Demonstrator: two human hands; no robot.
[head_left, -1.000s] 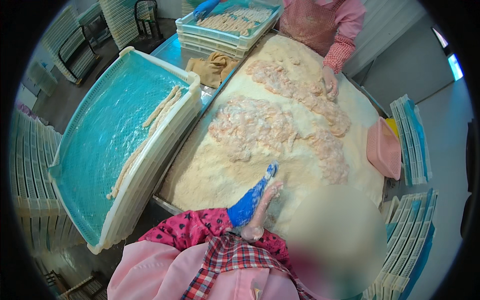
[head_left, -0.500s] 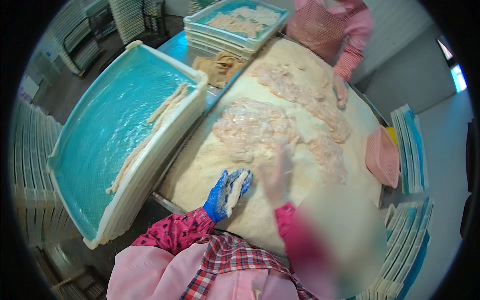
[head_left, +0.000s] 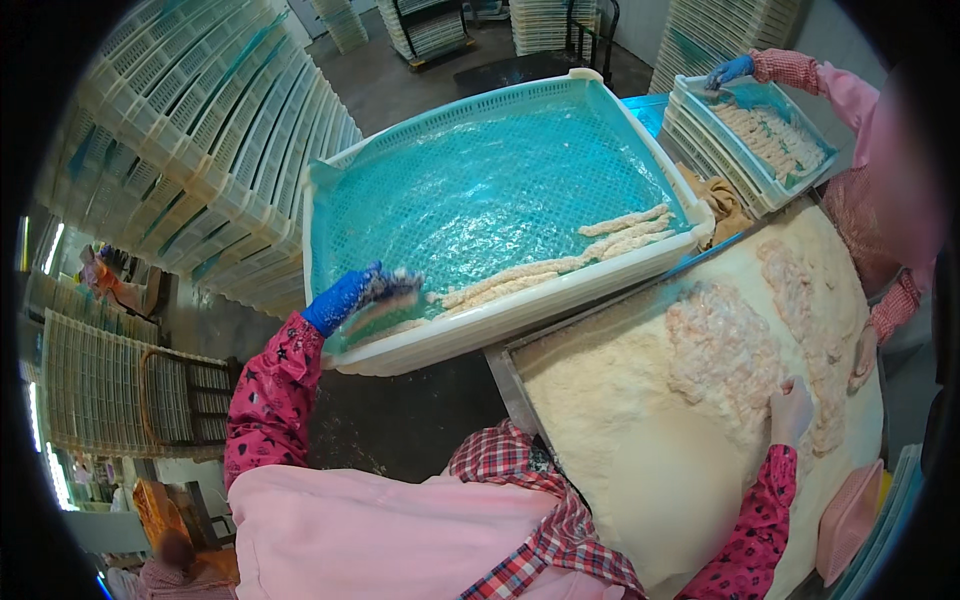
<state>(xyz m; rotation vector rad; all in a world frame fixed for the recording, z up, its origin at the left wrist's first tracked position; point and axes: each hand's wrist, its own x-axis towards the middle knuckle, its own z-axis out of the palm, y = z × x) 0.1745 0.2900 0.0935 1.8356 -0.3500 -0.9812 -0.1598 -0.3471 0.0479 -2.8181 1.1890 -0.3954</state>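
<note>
Two hands spread well apart. The left hand [head_left: 365, 290], gloved in blue, curls around a pale strip [head_left: 378, 316] above the near left corner of a white tray [head_left: 520, 318] lined with blue mesh; other strips [head_left: 540, 272] lie along the tray's near side. The right hand [head_left: 791, 410], fingers drawn together, is at the edge of a pinkish meat heap [head_left: 725, 335] on the powder-covered desk [head_left: 515, 385]; whether it holds any, one cannot tell. Beyond, a co-worker's blue glove [head_left: 732, 70] is over another filled tray [head_left: 720, 148]. Tray stacks [head_left: 555, 25] stand farthest off.
</note>
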